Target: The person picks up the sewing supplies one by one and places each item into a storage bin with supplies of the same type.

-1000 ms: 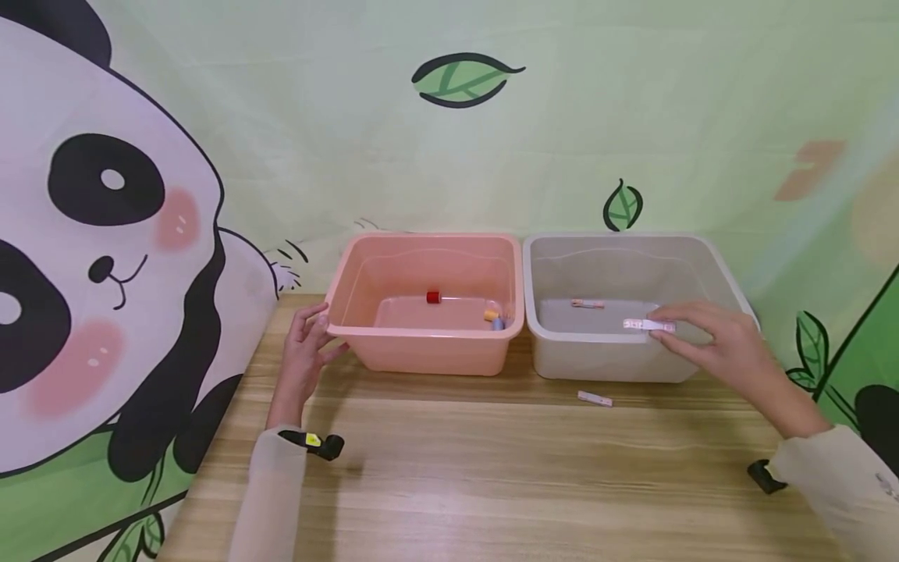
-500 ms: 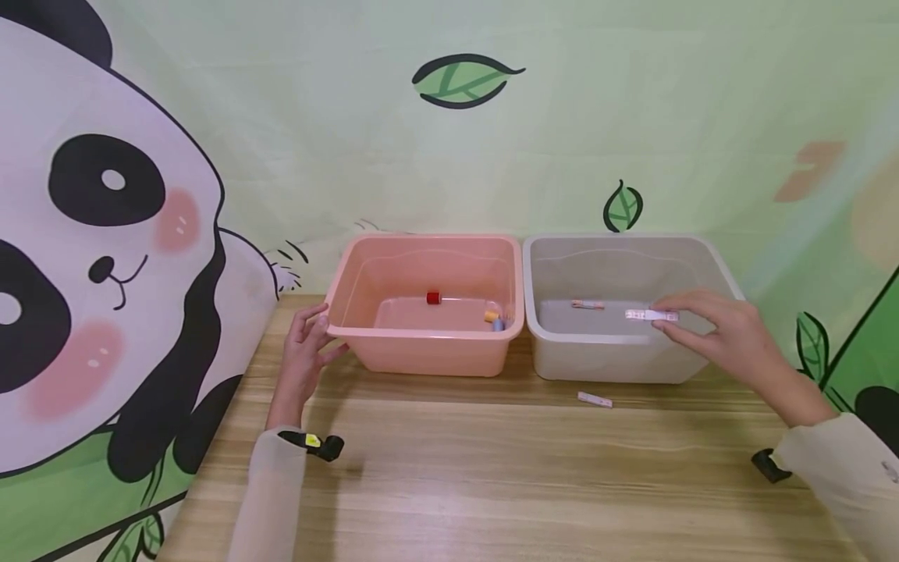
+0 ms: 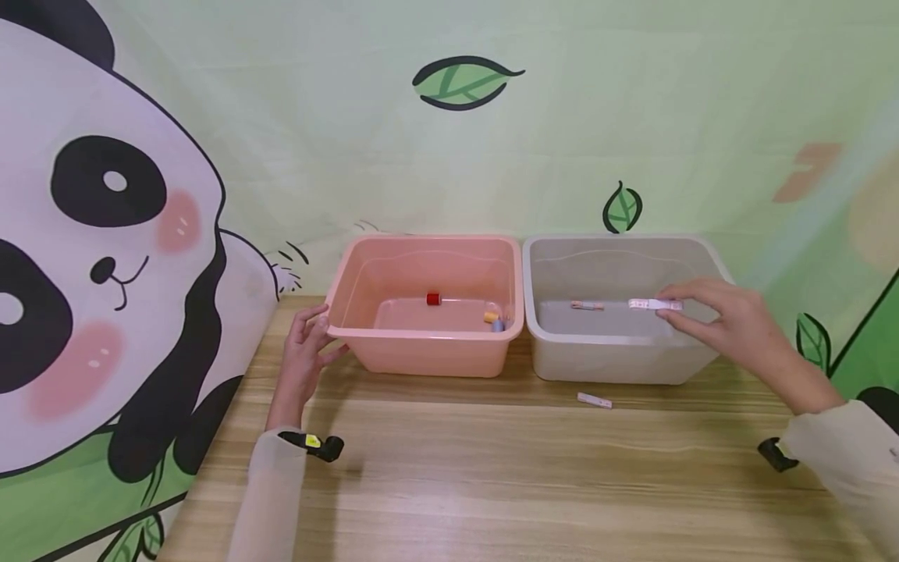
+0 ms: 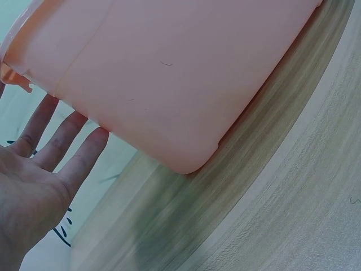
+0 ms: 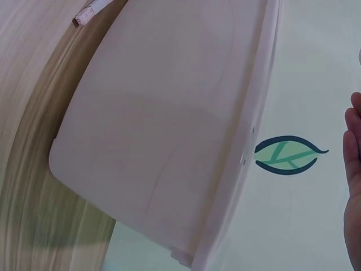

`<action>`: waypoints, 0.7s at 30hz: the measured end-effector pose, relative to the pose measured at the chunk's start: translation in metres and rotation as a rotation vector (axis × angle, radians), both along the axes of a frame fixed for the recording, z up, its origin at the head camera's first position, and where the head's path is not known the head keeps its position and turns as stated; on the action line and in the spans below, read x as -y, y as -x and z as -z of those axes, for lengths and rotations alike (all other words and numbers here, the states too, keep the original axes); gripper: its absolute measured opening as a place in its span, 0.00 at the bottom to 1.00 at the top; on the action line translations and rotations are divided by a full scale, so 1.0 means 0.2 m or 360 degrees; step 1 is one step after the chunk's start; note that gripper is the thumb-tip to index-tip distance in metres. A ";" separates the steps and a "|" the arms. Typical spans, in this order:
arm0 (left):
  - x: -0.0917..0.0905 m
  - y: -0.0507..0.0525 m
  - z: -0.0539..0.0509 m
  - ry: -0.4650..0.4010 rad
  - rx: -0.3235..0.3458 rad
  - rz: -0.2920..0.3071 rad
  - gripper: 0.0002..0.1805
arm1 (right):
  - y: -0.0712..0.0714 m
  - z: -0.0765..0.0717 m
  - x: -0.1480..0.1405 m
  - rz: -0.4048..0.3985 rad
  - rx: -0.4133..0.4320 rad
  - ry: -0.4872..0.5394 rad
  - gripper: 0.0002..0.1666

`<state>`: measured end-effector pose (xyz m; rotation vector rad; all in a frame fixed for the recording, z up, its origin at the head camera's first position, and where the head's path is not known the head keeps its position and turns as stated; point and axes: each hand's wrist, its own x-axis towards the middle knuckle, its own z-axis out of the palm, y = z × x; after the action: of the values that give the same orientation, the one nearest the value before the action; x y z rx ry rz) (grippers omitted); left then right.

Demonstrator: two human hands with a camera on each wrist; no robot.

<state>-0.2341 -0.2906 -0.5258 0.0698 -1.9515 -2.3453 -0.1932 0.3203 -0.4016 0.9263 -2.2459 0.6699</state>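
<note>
The right hand (image 3: 747, 332) pinches a small white-and-pink stick-shaped box (image 3: 655, 304) between thumb and fingers, above the grey bin (image 3: 611, 359). Inside that bin lies a similar small box (image 3: 587, 305), and another (image 3: 595, 400) is on the table in front. The left hand (image 3: 302, 363) is at the left end of the pink bin (image 3: 428, 355); in the left wrist view its extended fingers (image 4: 84, 155) touch the bin's wall (image 4: 152, 84). The right wrist view shows part of the right hand (image 5: 352, 186) at the edge, its held box out of frame.
The pink bin holds a red piece (image 3: 433, 298), a yellow piece (image 3: 491, 317) and a blue piece (image 3: 498, 325). Both bins stand side by side at the back of the wooden table (image 3: 449, 468), before a green cloth (image 3: 337, 117) printed with a panda and leaves.
The right hand has risen slightly in the head view and shifted a little right, still pinching the small box. The left hand has stayed at the pink bin.
</note>
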 end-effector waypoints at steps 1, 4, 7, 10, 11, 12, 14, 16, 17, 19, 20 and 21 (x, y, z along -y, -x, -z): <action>0.00 0.00 0.00 0.0003 0.0001 -0.0002 0.18 | 0.00 0.00 0.00 0.0004 -0.0003 -0.0006 0.35; 0.00 0.00 0.00 0.0008 0.0008 -0.0009 0.18 | 0.01 -0.02 0.00 0.0010 -0.0006 -0.0027 0.35; -0.01 -0.01 -0.01 0.0014 0.0015 -0.0017 0.17 | 0.02 -0.03 -0.01 0.0003 -0.0003 -0.0035 0.36; -0.01 -0.01 -0.01 0.0020 0.0023 -0.0019 0.18 | 0.02 -0.05 -0.01 0.0001 -0.0008 -0.0043 0.36; -0.01 -0.01 -0.02 0.0021 0.0027 -0.0017 0.18 | 0.02 -0.05 -0.02 0.0007 -0.0011 -0.0050 0.36; -0.01 -0.01 -0.02 0.0022 0.0029 -0.0013 0.18 | 0.02 -0.06 -0.02 0.0010 -0.0015 -0.0056 0.36; -0.01 -0.01 -0.02 0.0020 0.0030 -0.0006 0.19 | 0.03 -0.07 -0.02 0.0019 -0.0011 -0.0064 0.36; -0.01 -0.01 -0.02 0.0021 0.0031 0.0002 0.20 | 0.03 -0.08 -0.02 0.0030 0.0006 -0.0079 0.36; -0.01 -0.01 -0.02 0.0020 0.0030 0.0003 0.20 | 0.03 -0.09 -0.02 0.0033 0.0016 -0.0086 0.36; -0.01 -0.01 -0.02 0.0018 0.0026 0.0004 0.21 | 0.03 -0.10 -0.02 0.0037 0.0044 -0.0094 0.35; -0.01 -0.01 -0.02 0.0017 0.0025 0.0006 0.21 | 0.03 -0.10 -0.02 0.0039 0.0052 -0.0102 0.35; -0.01 -0.01 -0.01 0.0018 0.0025 0.0007 0.21 | 0.03 -0.11 -0.02 0.0042 0.0061 -0.0110 0.34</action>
<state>-0.2318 -0.2895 -0.5230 0.0832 -1.9738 -2.3432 -0.1994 0.3252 -0.3806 0.9225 -2.3238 0.6062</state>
